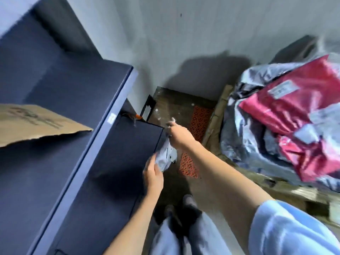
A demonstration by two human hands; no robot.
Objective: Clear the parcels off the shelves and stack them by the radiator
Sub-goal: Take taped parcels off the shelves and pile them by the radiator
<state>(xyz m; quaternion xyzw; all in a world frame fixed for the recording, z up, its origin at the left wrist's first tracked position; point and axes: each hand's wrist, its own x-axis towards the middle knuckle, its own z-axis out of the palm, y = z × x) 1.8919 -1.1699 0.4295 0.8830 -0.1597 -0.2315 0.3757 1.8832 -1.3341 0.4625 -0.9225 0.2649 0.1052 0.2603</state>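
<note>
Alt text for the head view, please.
Both hands, left hand and right hand, hold a small grey parcel beside dark shelves. A pile of grey and red parcels lies at right.

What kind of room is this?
Probably a parcel storeroom or mailroom. There are dark blue metal shelves, a heap of grey and red plastic mailing bags, and both hands hold a small grey parcel bag.

A parcel storeroom is shown: dark metal shelves (77,111) are set against a bare wall, and bagged parcels (287,115) are heaped alongside.
</note>
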